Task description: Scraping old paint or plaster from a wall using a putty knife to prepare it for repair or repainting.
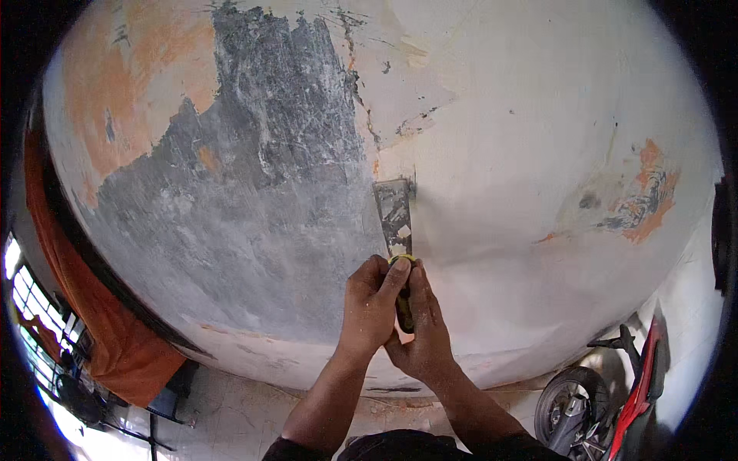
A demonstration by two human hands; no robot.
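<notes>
A scraper [393,215] with a flat metal blade and a black and yellow handle points up the wall, its blade flecked with pale bits. My left hand [369,303] grips the top of the handle, thumb pressed near the blade. Lower on the same handle, my right hand [424,326] is wrapped round it. The blade's wide end lies at the border between a large bare grey patch [261,223] on the left and pale paint [507,154] on the right. An orange-stained crack [369,123] runs up the wall above the blade.
At the right, the wall has an orange and grey peeled spot [649,200]. A motorcycle [573,407] with a red panel stands at the lower right. An orange curtain [123,346] hangs at the left beside a bright barred window [34,296]. Pale floor [238,415] shows below the wall.
</notes>
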